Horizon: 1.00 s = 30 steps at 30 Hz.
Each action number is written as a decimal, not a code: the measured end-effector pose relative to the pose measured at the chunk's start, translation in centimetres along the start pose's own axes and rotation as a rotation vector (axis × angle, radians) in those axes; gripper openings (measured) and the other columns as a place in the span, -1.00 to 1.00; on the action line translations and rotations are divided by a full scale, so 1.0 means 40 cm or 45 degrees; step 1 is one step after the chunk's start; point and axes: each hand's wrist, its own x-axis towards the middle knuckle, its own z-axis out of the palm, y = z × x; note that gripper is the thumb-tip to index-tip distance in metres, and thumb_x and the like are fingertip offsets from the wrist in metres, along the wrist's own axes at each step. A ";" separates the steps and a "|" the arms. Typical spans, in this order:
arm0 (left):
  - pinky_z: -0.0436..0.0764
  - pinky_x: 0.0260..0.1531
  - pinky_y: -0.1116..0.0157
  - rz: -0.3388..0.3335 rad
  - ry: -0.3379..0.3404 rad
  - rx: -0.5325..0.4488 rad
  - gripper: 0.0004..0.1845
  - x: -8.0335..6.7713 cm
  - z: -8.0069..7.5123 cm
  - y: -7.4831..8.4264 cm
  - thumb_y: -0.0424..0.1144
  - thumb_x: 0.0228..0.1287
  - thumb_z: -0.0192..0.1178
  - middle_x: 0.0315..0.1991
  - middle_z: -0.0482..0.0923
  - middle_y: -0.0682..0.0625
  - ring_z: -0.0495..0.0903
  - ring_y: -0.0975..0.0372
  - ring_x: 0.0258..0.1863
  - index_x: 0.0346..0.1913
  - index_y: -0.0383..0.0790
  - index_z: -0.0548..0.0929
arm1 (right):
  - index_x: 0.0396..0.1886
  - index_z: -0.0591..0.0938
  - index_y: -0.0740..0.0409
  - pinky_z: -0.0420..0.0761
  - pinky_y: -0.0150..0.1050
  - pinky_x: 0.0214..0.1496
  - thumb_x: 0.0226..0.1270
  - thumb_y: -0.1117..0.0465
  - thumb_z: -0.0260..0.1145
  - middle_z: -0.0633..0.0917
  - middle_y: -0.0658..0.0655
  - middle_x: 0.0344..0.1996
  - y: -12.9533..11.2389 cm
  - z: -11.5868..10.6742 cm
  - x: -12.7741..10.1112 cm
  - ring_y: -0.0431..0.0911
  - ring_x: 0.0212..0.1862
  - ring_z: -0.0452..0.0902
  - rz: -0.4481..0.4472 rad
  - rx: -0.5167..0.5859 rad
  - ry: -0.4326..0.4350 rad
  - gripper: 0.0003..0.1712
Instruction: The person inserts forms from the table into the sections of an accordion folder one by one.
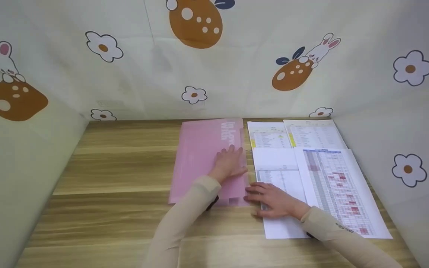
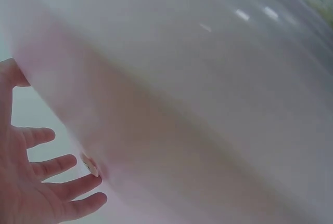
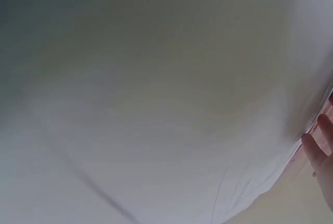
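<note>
A pink plastic folder with white lettering lies flat on the wooden table. My left hand rests on its right half with fingers spread; the left wrist view shows those fingers extended against the pale pink sheet. At the folder's lower right edge, the fingertips of my right hand touch or nearly touch it. That hand lies over the left margin of a printed sheet. In the right wrist view its fingers reach the pink edge, partly cut off by the frame.
A sheet with a red-marked table overlaps the printed sheet on the right. Behind lie two more printed papers, one left and one right. Cloth walls with fruit and flower prints enclose the wooden table.
</note>
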 end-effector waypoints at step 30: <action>0.34 -0.30 0.06 -0.117 0.130 -0.250 -0.33 0.036 -0.032 -0.027 0.13 -0.08 0.16 0.06 0.18 -0.12 0.19 0.04 -0.05 0.21 0.15 0.37 | 0.16 0.42 -0.03 0.17 0.04 0.10 0.16 -0.12 0.09 0.35 0.11 0.16 0.006 0.011 -0.001 0.08 0.21 0.13 0.015 0.021 -0.004 -0.43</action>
